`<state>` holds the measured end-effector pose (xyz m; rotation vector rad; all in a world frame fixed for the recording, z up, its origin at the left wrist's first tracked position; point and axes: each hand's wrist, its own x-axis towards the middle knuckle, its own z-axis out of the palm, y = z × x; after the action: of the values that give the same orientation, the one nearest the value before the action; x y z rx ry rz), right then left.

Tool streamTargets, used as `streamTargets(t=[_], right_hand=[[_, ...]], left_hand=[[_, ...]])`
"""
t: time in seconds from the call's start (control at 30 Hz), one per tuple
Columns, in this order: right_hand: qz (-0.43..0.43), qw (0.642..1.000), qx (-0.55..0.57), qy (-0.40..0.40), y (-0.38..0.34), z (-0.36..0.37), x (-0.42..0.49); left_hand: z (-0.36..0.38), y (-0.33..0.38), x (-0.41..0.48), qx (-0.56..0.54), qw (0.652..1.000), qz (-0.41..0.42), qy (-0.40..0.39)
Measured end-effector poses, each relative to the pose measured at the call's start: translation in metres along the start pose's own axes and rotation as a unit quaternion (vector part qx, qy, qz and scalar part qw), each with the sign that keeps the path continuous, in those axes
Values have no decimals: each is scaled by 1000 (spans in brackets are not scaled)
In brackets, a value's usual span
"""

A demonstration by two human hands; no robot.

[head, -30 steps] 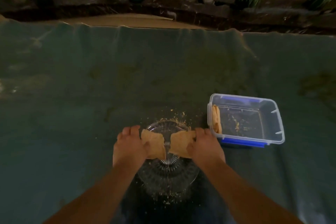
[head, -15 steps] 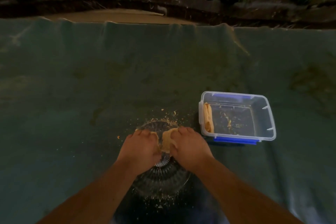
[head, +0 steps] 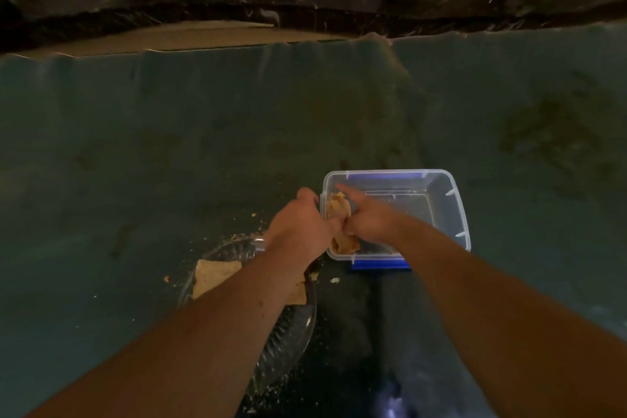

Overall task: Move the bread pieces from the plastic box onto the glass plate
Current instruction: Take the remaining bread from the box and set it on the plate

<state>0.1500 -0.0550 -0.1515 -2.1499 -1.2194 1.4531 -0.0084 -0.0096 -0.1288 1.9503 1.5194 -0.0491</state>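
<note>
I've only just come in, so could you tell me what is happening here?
A person is moving bread from a plastic box to a glass plate. Bread already lies on the plate. Both hands, left and right, are now at the box's left end, on the bread left there. Crumbs lie around the plate.

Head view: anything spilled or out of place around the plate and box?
Yes. Crumbs are scattered on the green cloth beyond the glass plate, and a loose bit lies between plate and plastic box. Otherwise tidy: bread sits on the plate, more bread remains in the box.
</note>
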Motion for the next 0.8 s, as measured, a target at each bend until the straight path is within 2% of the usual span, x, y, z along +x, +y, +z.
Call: streamTargets(t=[0.1, 0.23, 0.37, 0.47, 0.57, 0.63, 0.7, 0.8], right_hand=[[-39, 998, -34, -21, 3, -2, 8], [-45, 998, -54, 5, 9, -5, 12], [41, 991, 77, 99, 23, -10, 14], [58, 987, 46, 143, 37, -15, 11], [70, 980, 56, 176, 45, -22, 3], [73, 976, 58, 196, 48, -25, -2], [67, 976, 29, 205, 49, -27, -8], [57, 977, 7, 204, 51, -29, -12]], left_hand=[[9, 6, 5, -4, 999, 5, 32], [18, 8, 11, 22, 997, 50, 53], [21, 15, 14, 72, 996, 36, 40], [20, 16, 12, 97, 991, 67, 68], [21, 27, 18, 234, 946, 199, 104], [19, 45, 25, 328, 907, 256, 64], [19, 64, 32, 400, 879, 258, -9], [23, 81, 37, 496, 841, 196, -97]])
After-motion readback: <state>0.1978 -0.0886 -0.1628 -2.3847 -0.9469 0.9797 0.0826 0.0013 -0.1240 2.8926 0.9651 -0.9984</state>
